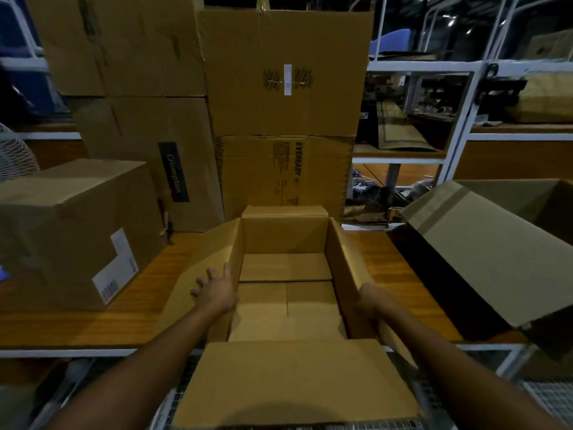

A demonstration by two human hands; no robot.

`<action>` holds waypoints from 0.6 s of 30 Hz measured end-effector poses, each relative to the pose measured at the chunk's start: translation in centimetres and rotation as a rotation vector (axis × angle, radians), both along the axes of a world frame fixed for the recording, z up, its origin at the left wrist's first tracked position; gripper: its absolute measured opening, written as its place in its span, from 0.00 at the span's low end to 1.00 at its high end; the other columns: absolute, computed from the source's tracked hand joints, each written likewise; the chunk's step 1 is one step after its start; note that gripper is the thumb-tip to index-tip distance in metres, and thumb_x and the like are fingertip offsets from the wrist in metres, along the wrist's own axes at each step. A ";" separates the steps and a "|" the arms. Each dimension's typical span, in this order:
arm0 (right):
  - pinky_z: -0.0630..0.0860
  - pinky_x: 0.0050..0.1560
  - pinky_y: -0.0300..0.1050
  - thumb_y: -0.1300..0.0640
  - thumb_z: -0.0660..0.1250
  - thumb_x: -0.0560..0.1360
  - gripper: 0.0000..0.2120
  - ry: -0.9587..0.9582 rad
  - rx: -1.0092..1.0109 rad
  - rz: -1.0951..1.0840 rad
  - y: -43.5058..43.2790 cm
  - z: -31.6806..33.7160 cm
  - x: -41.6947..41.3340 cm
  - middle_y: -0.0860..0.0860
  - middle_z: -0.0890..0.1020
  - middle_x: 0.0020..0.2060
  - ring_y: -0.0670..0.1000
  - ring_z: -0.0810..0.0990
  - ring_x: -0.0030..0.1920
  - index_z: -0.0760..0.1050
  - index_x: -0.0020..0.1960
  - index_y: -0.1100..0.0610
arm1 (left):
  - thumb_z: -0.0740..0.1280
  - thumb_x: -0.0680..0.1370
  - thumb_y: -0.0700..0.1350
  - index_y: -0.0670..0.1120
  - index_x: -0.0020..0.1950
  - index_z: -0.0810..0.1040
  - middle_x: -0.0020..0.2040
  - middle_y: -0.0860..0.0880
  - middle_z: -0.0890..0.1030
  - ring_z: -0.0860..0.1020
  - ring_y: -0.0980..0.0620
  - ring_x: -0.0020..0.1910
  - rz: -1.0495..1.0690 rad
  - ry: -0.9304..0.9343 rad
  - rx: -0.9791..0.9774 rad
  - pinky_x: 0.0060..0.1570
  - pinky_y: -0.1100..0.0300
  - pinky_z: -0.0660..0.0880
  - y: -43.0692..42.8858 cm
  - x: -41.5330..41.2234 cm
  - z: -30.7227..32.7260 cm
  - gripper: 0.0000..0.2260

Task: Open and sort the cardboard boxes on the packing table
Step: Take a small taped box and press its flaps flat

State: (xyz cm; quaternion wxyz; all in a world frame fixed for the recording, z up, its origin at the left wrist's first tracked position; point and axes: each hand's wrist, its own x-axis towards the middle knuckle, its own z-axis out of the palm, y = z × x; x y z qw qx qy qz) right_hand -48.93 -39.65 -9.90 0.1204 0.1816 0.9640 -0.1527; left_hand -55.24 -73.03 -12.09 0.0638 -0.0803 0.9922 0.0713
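Open box point(285, 293) — left fingers point(214, 274) spread on its flap; right hand's point(370, 297) unclear.

1. Two grips: left grip point(214, 291), fingers spread flat on a flap; right grip point(370, 301), mostly hidden behind a box wall.
2. One open box point(283, 237) between the grips, all four flaps folded out.
3. One closed box point(71, 225) left of the left grip, bearing one white label point(116, 268).
4. One open box lying tilted point(483, 252) right of the right grip.
5. Four stacked cartons beyond the grips: upper left point(117, 41), Crompton point(148, 159), upper right point(285, 69), Eveready point(282, 172).
6. One table point(381, 262) under them.
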 end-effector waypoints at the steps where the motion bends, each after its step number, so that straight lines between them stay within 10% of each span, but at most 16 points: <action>1: 0.79 0.51 0.47 0.54 0.66 0.79 0.20 0.002 0.031 0.002 -0.3 0.1 -0.2 0.53 0.75 0.51 0.52 0.77 0.49 0.66 0.67 0.59 | 0.63 0.79 0.53 0.54 0.80 0.39 0.80 0.38 0.45 0.52 0.31 0.76 0.000 -0.010 -0.008 0.70 0.35 0.59 -0.1 0.0 0.1 0.39; 4: 0.73 0.64 0.60 0.52 0.68 0.77 0.40 0.026 0.157 0.033 -0.9 -0.3 -0.9 0.61 0.64 0.72 0.62 0.68 0.69 0.47 0.80 0.53 | 0.63 0.80 0.54 0.53 0.81 0.40 0.80 0.39 0.45 0.49 0.32 0.77 -0.014 -0.017 0.006 0.72 0.35 0.56 -0.4 0.1 0.5 0.38; 8: 0.58 0.74 0.67 0.47 0.65 0.79 0.41 0.105 0.219 0.182 -2.0 0.0 -1.3 0.61 0.50 0.80 0.64 0.50 0.79 0.44 0.82 0.53 | 0.61 0.81 0.54 0.51 0.81 0.48 0.80 0.41 0.51 0.50 0.37 0.78 -0.061 0.046 0.096 0.74 0.37 0.54 -1.5 0.8 1.1 0.33; 18: 0.66 0.72 0.56 0.45 0.68 0.78 0.37 0.399 -0.028 0.416 -15.4 6.5 -1.2 0.56 0.55 0.80 0.59 0.61 0.77 0.55 0.80 0.50 | 0.60 0.82 0.53 0.48 0.79 0.58 0.79 0.44 0.59 0.53 0.44 0.79 -0.203 0.323 0.337 0.76 0.46 0.55 -6.3 3.6 4.4 0.27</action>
